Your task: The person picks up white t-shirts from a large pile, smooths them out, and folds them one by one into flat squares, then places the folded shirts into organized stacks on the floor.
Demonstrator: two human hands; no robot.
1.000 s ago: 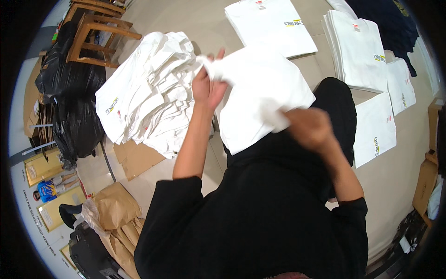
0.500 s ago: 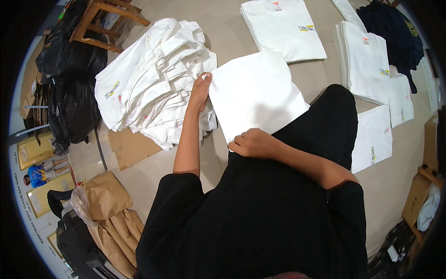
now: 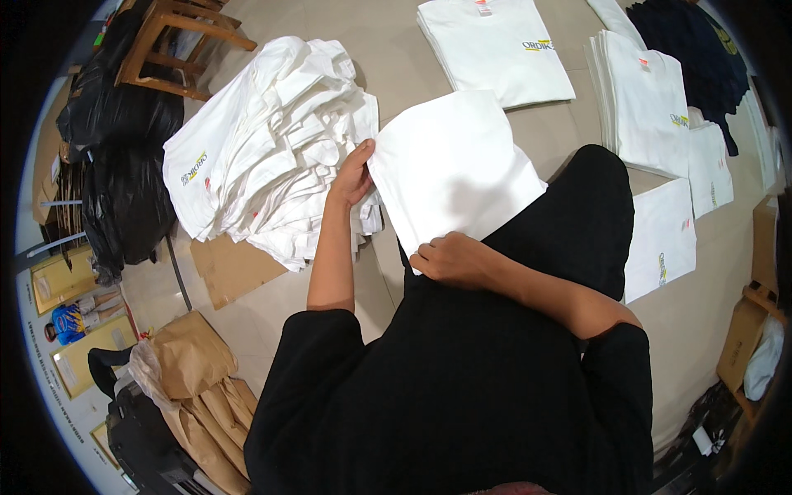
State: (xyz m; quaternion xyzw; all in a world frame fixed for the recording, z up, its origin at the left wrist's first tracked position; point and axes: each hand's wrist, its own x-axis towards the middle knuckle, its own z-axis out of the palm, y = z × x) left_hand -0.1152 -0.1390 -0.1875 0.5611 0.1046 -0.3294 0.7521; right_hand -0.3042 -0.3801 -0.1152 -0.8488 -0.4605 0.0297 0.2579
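Observation:
A white T-shirt (image 3: 454, 161), folded into a rough square, lies partly over my black-clad leg. My left hand (image 3: 355, 173) is closed on its left edge, near the far left corner. At the near left corner my right hand (image 3: 452, 260) grips the cloth with curled fingers. Left of the held shirt lies a large loose heap of white T-shirts (image 3: 276, 153), some showing a small dark and yellow print. Beyond it stands a neat stack of folded white T-shirts (image 3: 495, 54).
More folded shirts (image 3: 639, 107) are stacked at the right, with a dark garment (image 3: 693, 54) behind them. Cardboard (image 3: 235, 268) lies under the heap. Black plastic bags (image 3: 124, 107), a wooden stool (image 3: 161, 49) and brown paper (image 3: 194, 346) line the left. Cardboard boxes (image 3: 742, 342) stand far right.
My left hand has slid slightly nearer along the shirt's left edge. The shirt's left side now bulges and curves more. My right hand keeps its grip; the whole view has shifted a little.

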